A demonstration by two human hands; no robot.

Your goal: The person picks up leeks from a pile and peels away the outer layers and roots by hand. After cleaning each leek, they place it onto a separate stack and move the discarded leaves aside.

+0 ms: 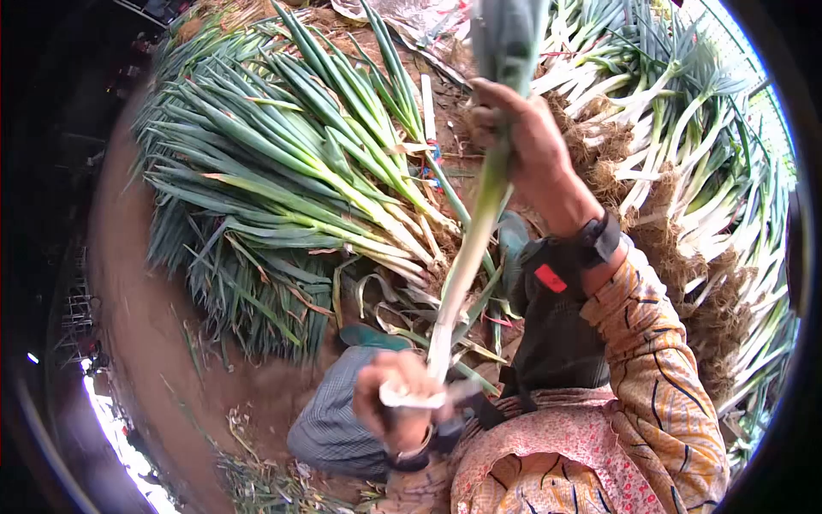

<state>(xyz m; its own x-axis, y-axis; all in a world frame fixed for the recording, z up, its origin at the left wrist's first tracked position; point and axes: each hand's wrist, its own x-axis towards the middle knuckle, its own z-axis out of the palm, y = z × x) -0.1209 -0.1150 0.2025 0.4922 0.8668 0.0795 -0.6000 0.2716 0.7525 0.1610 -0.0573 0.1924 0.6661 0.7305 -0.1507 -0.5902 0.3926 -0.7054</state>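
A single leek slants across the middle of the head view, its dark green leaves at the top and its white stem reaching down toward my lap. My right hand is closed round the green upper part. At the lower end my left hand, slightly blurred, has its fingers curled in with a pale curled strip of leek skin in them. The white stem end lies right beside the left fingers. Both wrists wear dark bands.
A large heap of leeks lies at the left on brown ground. More leeks with roots showing are stacked at the right. Loose leaf scraps lie near my feet, and trimmings litter the lower left.
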